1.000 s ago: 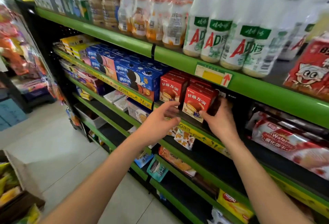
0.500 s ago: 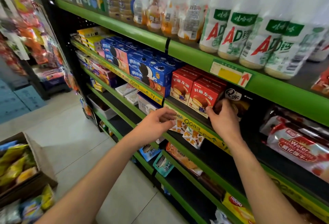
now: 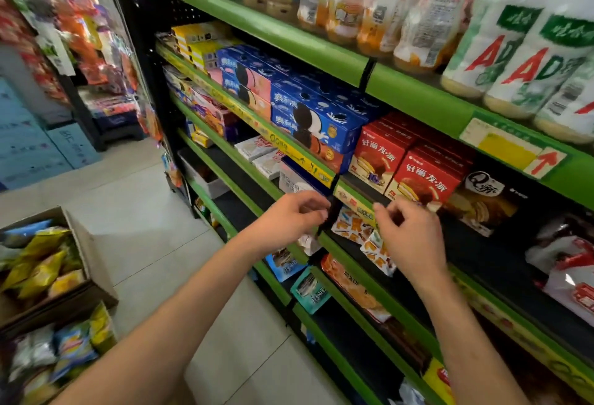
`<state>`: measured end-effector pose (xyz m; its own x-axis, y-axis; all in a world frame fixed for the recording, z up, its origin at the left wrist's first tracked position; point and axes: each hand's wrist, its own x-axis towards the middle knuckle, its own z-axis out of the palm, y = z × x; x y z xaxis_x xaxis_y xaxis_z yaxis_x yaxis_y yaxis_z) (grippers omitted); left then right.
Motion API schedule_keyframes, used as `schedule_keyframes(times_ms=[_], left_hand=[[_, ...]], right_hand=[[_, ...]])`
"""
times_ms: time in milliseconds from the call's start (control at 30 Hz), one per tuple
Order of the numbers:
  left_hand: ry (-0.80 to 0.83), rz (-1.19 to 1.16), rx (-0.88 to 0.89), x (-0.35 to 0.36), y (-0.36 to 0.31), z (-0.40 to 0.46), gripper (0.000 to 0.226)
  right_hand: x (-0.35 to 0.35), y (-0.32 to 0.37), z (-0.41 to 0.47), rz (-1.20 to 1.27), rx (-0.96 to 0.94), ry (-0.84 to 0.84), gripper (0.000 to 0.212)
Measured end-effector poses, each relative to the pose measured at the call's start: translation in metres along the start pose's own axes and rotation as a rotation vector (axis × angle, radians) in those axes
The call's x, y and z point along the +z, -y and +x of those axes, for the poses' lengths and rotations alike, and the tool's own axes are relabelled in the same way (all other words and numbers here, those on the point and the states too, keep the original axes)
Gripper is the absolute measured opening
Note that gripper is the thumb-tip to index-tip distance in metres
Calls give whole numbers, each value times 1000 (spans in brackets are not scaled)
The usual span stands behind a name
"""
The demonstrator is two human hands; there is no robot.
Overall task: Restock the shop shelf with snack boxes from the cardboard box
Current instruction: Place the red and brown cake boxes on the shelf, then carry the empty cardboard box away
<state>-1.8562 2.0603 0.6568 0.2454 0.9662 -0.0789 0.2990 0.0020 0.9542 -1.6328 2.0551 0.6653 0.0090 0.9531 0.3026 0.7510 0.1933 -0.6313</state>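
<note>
A: What's the biggest thing in sight?
B: The shop shelf (image 3: 414, 100), black uprights with green edges, running from upper left down to lower right. Its top tier carries white milk-drink bottles (image 3: 527, 60) and orange-labelled bottles (image 3: 345, 9).

A: And the tier below?
B: Yellow boxes (image 3: 201, 39) at the far end, then blue cookie boxes (image 3: 316, 121) stacked two high, then red snack boxes (image 3: 421, 176) standing upright in two rows at the shelf's front. A dark brown snack box (image 3: 482, 199) stands just beside them to the right.

A: Where's the cardboard box?
B: On the tiled floor (image 3: 154, 211) at lower left. The cardboard box (image 3: 80, 237) is open and holds yellow and blue snack bags (image 3: 41, 263); more bags lie in a second container in front of it.

A: The hands?
B: Both are out in front of the yellow price strip (image 3: 289, 147), below the red boxes. The left hand (image 3: 289, 219) has its fingers loosely curled with nothing in it. The right hand (image 3: 409, 234) is likewise loosely curled and holds nothing, its fingertips near the lower front of the nearest red box; I can't tell whether they touch it.

A: Anything smaller?
B: A yellow price tag with a red arrow (image 3: 514, 152) on the upper green edge.
</note>
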Motion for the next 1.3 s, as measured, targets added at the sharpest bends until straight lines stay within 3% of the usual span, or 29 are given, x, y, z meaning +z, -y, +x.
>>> schedule_keyframes(times_ms=[200, 300, 467, 667, 867, 1100, 1200, 1300], left_hand=[[-207, -59, -118, -91, 61, -27, 13], [-453, -291, -256, -137, 120, -71, 12], [-889, -639, -582, -172, 237, -199, 19], [-1554, -1022, -912, -104, 321, -387, 21], [-2011, -1348, -1041, 9, 323, -464, 17], [-2301, -1723, -1159, 104, 349, -436, 12], [-2253, -1832, -1250, 132, 395, -409, 9], [-2141, -1902, -1372, 149, 455, -386, 6]], right_hand=[[102, 84, 24, 41, -147, 321, 18], [168, 124, 29, 63, -231, 538, 2], [299, 182, 3, 36, -374, 881, 8], [451, 240, -96, -166, -617, 1372, 5], [548, 272, -203, -399, -910, 1663, 4], [650, 258, -271, -632, -1121, 1803, 19], [709, 238, -280, -771, -1144, 1810, 21], [771, 219, -280, -865, -1002, 1849, 14]])
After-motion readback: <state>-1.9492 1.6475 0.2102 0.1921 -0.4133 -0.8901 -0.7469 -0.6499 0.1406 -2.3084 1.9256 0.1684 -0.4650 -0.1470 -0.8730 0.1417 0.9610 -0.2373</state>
